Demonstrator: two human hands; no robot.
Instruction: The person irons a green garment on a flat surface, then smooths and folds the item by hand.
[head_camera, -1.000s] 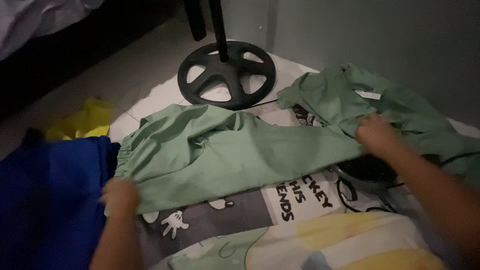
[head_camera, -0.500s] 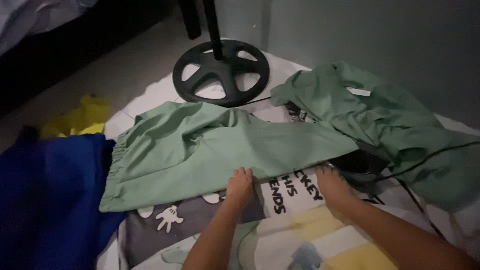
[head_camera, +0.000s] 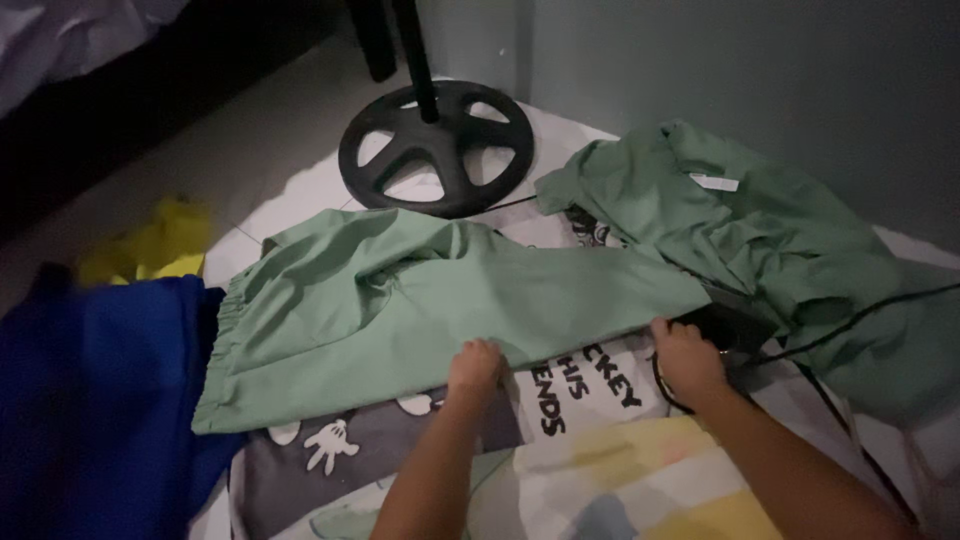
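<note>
Green trousers (head_camera: 420, 315) lie flat across a printed sheet (head_camera: 590, 400) on the floor. The left hand (head_camera: 474, 366) pinches their near hem edge; the right hand (head_camera: 688, 358) grips the leg end. A fan base (head_camera: 436, 147) stands just beyond, blue cloth (head_camera: 90, 400) at the waistband side.

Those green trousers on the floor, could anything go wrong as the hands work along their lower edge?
The right hand sits by a black cable that runs under the green trousers, so a tug might snag it. The left hand presses the hem on a printed sheet, which could bunch up.
</note>
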